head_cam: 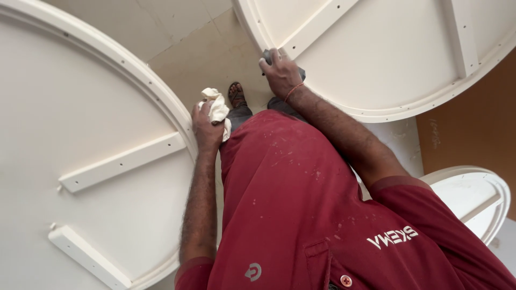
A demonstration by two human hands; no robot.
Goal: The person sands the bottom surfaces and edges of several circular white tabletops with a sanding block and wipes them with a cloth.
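Seen from above, the person stands on a pale, scuffed floor [209, 53] between large cream-painted round panels with raised rims and screwed-on battens. The left hand [207, 126] is closed around a crumpled white cloth [217, 107], held at the curved rim of the big round panel [80, 107] that fills the left side of the view; two flat battens cross that panel's face, and small screw holes dot its edge. The right hand [279, 70] is clamped on a small grey pad [267, 55], pressed against the rim of the second round panel [387, 59] at upper right, which also carries battens. The hands are well apart, one on each panel. A thin orange thread circles the right wrist. A sandalled foot [236, 94] shows on the floor between the panels. A third, smaller rounded panel [473, 193] lies at lower right, beside a brown board [467, 134].
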